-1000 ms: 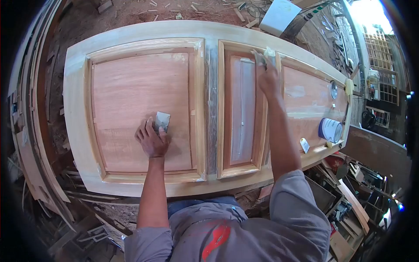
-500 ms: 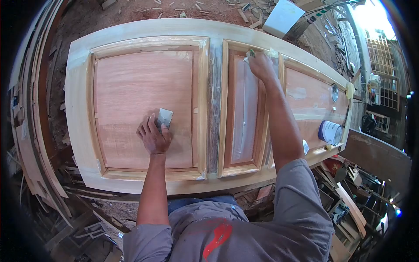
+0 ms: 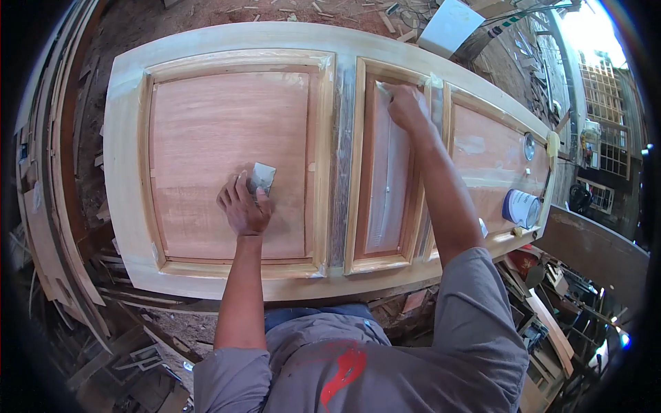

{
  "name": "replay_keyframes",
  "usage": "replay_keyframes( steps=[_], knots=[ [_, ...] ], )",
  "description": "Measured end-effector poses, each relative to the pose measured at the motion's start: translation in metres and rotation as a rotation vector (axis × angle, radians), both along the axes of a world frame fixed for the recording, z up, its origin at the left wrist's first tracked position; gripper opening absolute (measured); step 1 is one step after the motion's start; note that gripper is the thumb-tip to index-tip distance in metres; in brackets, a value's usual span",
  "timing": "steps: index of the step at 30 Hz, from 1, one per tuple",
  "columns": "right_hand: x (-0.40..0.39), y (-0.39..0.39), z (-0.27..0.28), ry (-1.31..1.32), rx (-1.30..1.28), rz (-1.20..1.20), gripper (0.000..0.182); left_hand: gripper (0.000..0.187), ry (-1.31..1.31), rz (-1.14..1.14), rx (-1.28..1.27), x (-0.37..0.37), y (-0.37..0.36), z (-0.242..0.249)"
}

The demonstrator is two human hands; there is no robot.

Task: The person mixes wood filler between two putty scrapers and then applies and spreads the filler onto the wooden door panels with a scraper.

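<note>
A wooden panelled door (image 3: 337, 281) lies flat in front of me. Over its large left panel (image 3: 220, 124), my left hand (image 3: 244, 205) grips a small flat piece (image 3: 262, 175), pale at the top and grey-smeared lower down. My right hand (image 3: 407, 107) is closed at the top of the narrow middle panel (image 3: 391, 165), pinching a small tool whose pale tip touches the panel's upper left corner. Most of that tool is hidden by the fingers. Whitish filler streaks run down the middle panel.
On the right panel stand an open can (image 3: 521, 208) and a round lid (image 3: 529, 146). Beyond the door's far edge is a white box (image 3: 449, 27). Long boards (image 3: 60, 179) line the left side. Wood scraps lie at the lower right.
My right hand has shifted slightly left along the top of the middle panel, with its tool now at the corner. The left hand and its piece have barely moved.
</note>
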State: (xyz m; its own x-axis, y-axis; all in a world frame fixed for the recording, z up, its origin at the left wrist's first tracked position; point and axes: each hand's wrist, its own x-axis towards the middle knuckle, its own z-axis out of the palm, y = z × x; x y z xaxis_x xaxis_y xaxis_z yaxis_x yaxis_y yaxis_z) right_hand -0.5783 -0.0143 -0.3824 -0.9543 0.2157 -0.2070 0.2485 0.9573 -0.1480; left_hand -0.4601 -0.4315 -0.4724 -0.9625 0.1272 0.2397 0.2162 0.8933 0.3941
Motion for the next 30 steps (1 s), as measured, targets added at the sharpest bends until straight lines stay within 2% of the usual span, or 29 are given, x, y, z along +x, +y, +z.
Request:
replay_keyframes(
  steps=[3,6,7,11,14,15,17,20,26,30],
  knots=[
    [0.034,0.007,-0.034,0.211,0.017,0.130,0.047,0.052,0.011,0.001,-0.008,-0.001,0.001,-0.003],
    [0.068,0.008,-0.038,0.267,-0.005,0.235,0.048,0.052,0.016,-0.003,-0.007,0.000,0.000,-0.002],
    [0.081,0.003,-0.029,0.191,-0.028,0.219,0.050,0.052,0.021,-0.005,-0.002,-0.001,0.000,-0.002],
    [0.120,-0.006,-0.007,0.154,-0.073,0.306,0.052,0.053,0.012,0.001,-0.008,0.000,0.000,-0.002],
    [0.093,0.011,0.013,-0.083,-0.210,0.070,0.056,0.052,0.014,-0.003,0.002,0.001,0.000,-0.002],
    [0.076,0.010,0.027,-0.053,-0.192,0.048,0.053,0.052,0.023,-0.006,0.001,0.001,0.000,-0.003],
    [0.041,0.020,0.020,0.057,-0.140,0.029,0.051,0.052,0.037,-0.004,-0.005,0.000,0.001,-0.003],
    [0.001,0.026,0.011,0.047,-0.101,0.029,0.051,0.051,0.033,0.000,-0.015,0.000,0.002,-0.001],
    [0.006,0.029,-0.010,0.039,-0.044,0.138,0.052,0.051,0.025,0.000,-0.008,0.000,0.001,-0.002],
    [0.037,0.015,0.000,0.047,-0.090,0.189,0.048,0.051,0.017,0.003,-0.011,0.001,0.001,-0.004]
  ],
)
